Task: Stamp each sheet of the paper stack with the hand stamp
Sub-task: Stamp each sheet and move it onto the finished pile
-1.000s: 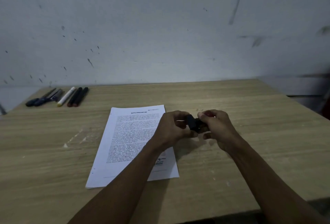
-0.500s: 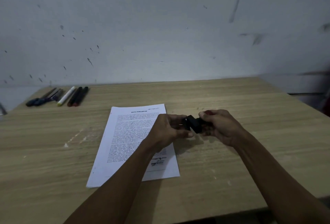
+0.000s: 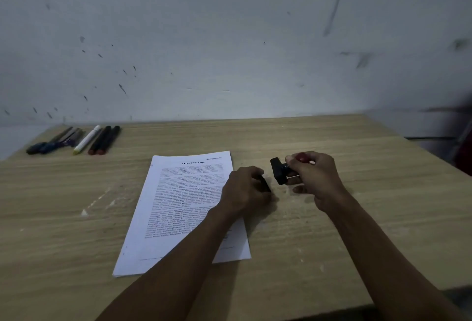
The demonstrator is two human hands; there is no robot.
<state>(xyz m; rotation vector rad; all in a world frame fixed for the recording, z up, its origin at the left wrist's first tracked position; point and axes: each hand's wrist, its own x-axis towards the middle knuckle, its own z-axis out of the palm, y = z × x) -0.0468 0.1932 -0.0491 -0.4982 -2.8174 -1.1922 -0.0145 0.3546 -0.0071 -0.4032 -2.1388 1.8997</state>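
The right hand (image 3: 313, 180) pinches the stamp (image 3: 279, 173) in the air beside the stack (image 3: 178, 208), its face turned left. The left hand (image 3: 246, 191) curls its fingers on a dark piece (image 3: 265, 184), probably the cap, which leaves the stamp face free for inking paper.
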